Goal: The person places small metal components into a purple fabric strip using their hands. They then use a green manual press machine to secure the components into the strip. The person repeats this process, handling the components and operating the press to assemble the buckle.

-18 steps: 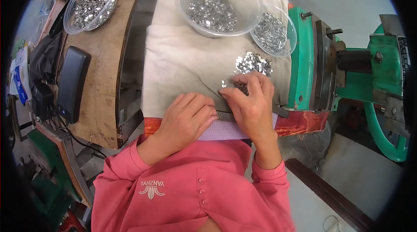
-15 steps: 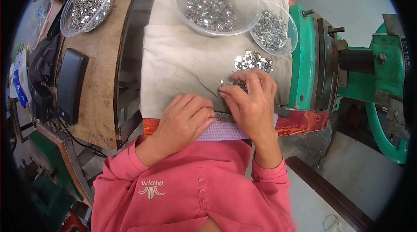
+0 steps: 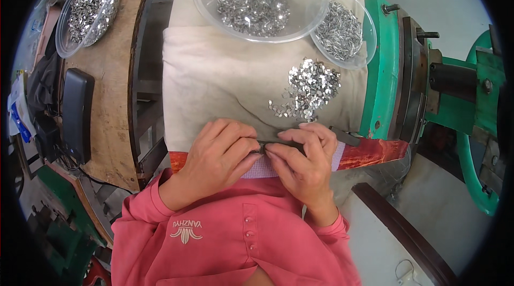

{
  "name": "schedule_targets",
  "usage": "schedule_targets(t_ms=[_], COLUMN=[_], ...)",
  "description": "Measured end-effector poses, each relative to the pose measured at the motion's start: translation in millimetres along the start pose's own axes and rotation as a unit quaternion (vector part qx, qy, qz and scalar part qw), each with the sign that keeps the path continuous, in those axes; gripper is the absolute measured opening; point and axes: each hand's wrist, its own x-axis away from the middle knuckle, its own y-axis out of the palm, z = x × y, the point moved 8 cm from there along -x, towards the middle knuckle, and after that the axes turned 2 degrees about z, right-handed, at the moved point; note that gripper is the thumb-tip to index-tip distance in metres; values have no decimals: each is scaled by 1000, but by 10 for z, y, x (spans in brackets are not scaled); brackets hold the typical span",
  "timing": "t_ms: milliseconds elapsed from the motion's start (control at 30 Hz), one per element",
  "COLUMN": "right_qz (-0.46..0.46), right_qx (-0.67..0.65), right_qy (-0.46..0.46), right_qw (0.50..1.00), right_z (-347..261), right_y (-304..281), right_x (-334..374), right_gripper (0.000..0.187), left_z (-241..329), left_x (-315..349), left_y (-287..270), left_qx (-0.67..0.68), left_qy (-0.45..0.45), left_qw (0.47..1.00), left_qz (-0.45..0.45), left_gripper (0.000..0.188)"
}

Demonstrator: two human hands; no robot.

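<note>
My left hand (image 3: 217,152) is closed, fingers bent and thumb tip against the fingertips, at the left end of a narrow dark strip (image 3: 272,142) along the cloth's near edge. Close beside it, my right hand (image 3: 306,156) is also closed, its thumb and index finger pinched over the same strip. Whatever small piece the fingertips have is hidden. Just beyond my right hand, a loose heap of small shiny metal pieces (image 3: 313,87) is spread on the beige cloth (image 3: 206,80).
Behind the heap stand a large clear tub (image 3: 201,5) and a smaller clear bowl (image 3: 370,45), both holding metal parts. A green machine (image 3: 381,72) borders the right side. On the wooden table (image 3: 115,93) at left are another tub (image 3: 63,45) of parts and a black box-shaped device (image 3: 77,115).
My right hand has drawn back from the heap toward me and come to the dark strip beside my left hand. The heap now shows more fully. The whole view has shifted slightly.
</note>
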Motion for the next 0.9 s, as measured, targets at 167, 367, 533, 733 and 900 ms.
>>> schedule_targets(t_ms=[167,367,533,733,900], right_qz=[29,17,15,0,-24], right_qx=[13,90,114,103,87], right_qy=[18,-44,-75,-67,-53], right_qw=[999,995,990,992,995], right_z=[154,134,41,35,88], right_y=[-79,8,54,76,8], right_x=[-154,-350,-374,-406,-393], right_gripper=[22,22,17,16,19], left_z=[11,8,-8,-16,-20], left_x=[-17,9,29,17,0], left_y=[-2,-2,-28,-37,-28], left_qx=[-12,-16,4,13,5], left_qy=[-4,1,-6,-8,-7], left_qw=[1000,1000,1000,1000,1000], left_qz=[10,12,9,7,16], left_gripper=[26,27,34,33,28])
